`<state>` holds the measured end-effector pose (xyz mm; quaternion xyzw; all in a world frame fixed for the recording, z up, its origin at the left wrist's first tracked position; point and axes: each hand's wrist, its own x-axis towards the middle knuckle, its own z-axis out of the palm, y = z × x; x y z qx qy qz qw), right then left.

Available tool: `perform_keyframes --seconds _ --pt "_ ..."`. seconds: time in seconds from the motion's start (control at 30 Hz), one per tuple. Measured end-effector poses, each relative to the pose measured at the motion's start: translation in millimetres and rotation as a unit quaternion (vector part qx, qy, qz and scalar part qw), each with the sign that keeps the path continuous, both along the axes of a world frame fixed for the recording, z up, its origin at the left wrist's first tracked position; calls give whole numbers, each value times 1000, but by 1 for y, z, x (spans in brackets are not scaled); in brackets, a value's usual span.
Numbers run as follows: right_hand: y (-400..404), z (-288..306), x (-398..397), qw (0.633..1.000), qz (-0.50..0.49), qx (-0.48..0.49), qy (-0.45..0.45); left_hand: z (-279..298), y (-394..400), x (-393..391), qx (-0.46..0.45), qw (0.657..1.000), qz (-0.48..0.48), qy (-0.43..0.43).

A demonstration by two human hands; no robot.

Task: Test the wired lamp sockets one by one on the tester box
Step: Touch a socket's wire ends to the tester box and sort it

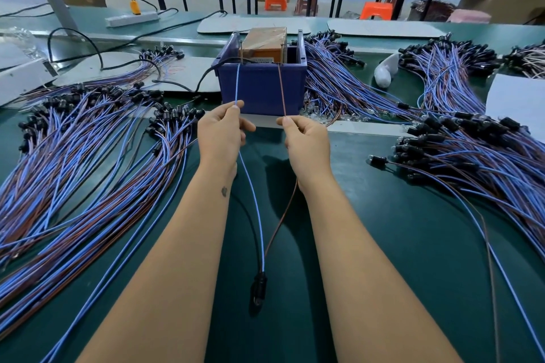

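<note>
step in hand: i judge one socket is under test, both leads held up to the tester box [261, 88].
left hand [221, 134]: pinching the blue wire [237, 82], its tip at the box's top rim.
right hand [306, 143]: pinching the brown wire [281, 88], likewise raised to the rim.
lamp socket [258, 292]: near the bench's front edge, between my forearms; long axis runs toward the box, wires leaving its far end.
untested stock: socket bundles [472, 153] toward the right edge.
next move: my guess, check the result, release, put aside.
</note>
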<state>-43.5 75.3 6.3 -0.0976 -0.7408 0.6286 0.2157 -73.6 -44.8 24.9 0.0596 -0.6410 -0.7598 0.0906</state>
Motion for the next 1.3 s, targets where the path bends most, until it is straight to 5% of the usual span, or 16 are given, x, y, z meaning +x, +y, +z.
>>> perform_keyframes --seconds 0.5,1.3 --pt "0 -3 -3 1000 -4 10 4 -3 7 4 55 998 26 28" --pt "0 -2 -1 1000 1 3 -9 9 -1 -6 -82 997 -14 -1"
